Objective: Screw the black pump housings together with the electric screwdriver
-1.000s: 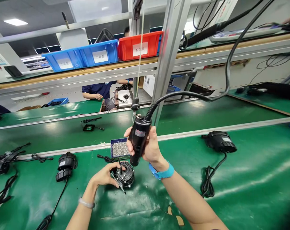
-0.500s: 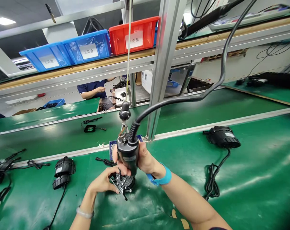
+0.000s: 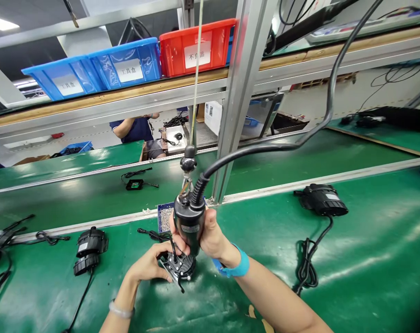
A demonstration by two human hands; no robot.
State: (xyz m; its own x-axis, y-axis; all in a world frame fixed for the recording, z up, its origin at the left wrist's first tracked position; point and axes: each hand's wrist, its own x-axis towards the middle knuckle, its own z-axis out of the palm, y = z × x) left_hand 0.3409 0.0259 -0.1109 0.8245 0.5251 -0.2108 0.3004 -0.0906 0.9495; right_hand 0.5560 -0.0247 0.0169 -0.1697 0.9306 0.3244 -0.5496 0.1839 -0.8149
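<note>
My right hand is wrapped round a black electric screwdriver, held upright and hung from a cord, with a thick cable leaving its top. Below it, on the green mat, sits a round black motor unit with small screws on its face. My left hand grips that unit at its left side, thumb and fingers round a bracket-like edge. The screwdriver's tip is hidden behind its body and my fingers. Behind the tool stands a blue tray of small screws.
Similar black motor units lie on the mat at left and right, with cables. A metal post rises behind the tray. Blue bins and a red bin line the shelf. Across the conveyor, a person works.
The screwdriver in my right hand has shifted slightly right, uncovering more of the screw tray. My left hand stays on the motor unit. The person opposite has raised an arm.
</note>
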